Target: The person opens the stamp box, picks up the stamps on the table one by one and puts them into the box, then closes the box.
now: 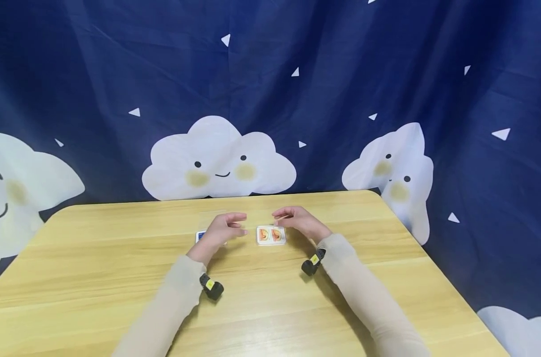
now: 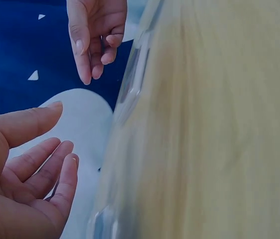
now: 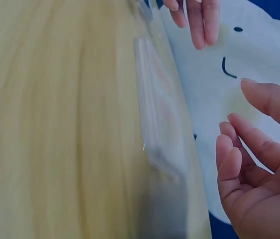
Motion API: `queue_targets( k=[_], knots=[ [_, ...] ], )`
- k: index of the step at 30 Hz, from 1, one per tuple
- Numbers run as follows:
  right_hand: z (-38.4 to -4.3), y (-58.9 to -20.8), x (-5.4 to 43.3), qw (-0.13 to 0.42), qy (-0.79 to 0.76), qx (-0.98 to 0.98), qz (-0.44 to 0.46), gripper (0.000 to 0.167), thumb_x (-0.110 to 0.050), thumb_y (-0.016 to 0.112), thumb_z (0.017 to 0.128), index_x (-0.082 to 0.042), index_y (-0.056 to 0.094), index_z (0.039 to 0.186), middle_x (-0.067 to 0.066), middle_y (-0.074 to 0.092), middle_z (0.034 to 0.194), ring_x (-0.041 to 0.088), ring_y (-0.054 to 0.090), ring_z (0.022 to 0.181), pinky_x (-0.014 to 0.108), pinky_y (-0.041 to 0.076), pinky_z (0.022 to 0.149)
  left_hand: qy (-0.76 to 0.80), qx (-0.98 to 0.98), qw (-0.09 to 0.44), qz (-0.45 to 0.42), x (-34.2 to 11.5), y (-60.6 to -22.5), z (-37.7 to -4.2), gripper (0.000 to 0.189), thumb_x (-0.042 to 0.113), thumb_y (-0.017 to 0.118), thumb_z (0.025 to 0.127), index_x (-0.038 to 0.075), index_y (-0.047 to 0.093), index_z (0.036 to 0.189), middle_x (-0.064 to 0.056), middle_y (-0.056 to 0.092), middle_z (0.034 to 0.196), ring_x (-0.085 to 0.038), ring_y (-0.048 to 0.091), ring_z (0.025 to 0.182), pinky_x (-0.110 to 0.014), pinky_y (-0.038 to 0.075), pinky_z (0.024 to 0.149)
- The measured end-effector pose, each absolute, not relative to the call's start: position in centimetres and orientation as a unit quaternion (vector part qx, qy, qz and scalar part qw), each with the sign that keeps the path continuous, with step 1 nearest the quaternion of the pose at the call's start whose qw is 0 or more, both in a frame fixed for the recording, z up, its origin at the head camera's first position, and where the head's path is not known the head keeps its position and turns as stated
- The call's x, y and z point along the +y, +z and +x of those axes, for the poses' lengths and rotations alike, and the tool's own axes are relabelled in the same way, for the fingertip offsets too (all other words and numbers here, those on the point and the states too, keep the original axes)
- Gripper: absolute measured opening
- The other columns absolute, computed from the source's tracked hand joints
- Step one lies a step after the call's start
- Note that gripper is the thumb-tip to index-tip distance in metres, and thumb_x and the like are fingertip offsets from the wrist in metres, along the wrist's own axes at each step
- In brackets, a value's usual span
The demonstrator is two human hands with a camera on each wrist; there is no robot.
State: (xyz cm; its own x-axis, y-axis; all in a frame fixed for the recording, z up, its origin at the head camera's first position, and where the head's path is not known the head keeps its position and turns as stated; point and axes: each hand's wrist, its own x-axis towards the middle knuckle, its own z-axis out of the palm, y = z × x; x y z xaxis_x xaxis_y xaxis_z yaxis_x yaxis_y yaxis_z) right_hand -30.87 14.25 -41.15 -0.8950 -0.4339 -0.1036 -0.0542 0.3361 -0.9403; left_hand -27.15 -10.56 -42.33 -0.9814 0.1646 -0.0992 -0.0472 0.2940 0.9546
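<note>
My left hand (image 1: 220, 232) hovers over the table, thumb and fingers apart with nothing between them. Partly hidden under it is a flat white-edged case (image 1: 198, 237) with a blue face. Across from it, my right hand (image 1: 302, 223) is held with relaxed fingers and also holds nothing. Its fingertips are close by the upper right corner of a small clear plastic case (image 1: 271, 243), which lies flat and shows two orange-and-yellow pictures side by side. In the right wrist view this clear case (image 3: 154, 99) appears edge-on, blurred, beside the right hand (image 3: 264, 174).
Both cases rest on a light wooden table (image 1: 261, 307). A faint transparent sheet or lid (image 1: 210, 216) shows just behind the left hand. Beyond the table's far edge hangs a dark blue curtain (image 1: 261, 74) with white clouds and triangles.
</note>
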Motion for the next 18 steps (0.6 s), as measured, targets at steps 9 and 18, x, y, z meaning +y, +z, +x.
queue_targets(
  k=[9,18],
  knots=[
    [-31.2,-40.9,10.2,0.167,-0.541,0.808,-0.165,0.035,-0.007,0.065,0.086,0.004,0.06,0.119,0.023,0.06,0.118,0.014,0.058,0.092,0.024,0.047,0.081,0.605,0.792,0.073,0.028,-14.8,-41.5,-25.9,0.054,0.007,0.069,0.083,0.0,0.05,0.133,-0.015,0.051,0.136,-0.033,0.047,0.121,-0.04,0.039,0.102],
    [-31.5,-40.7,7.5,0.159,-0.513,0.828,-0.159,0.035,-0.014,0.067,0.086,-0.003,0.063,0.118,0.009,0.065,0.111,0.015,0.057,0.092,0.026,0.047,0.083,0.6,0.797,0.066,0.018,-17.2,-42.0,-25.1,0.055,0.004,0.066,0.083,-0.003,0.047,0.135,-0.018,0.05,0.137,-0.033,0.048,0.119,-0.023,0.042,0.091]
  ],
)
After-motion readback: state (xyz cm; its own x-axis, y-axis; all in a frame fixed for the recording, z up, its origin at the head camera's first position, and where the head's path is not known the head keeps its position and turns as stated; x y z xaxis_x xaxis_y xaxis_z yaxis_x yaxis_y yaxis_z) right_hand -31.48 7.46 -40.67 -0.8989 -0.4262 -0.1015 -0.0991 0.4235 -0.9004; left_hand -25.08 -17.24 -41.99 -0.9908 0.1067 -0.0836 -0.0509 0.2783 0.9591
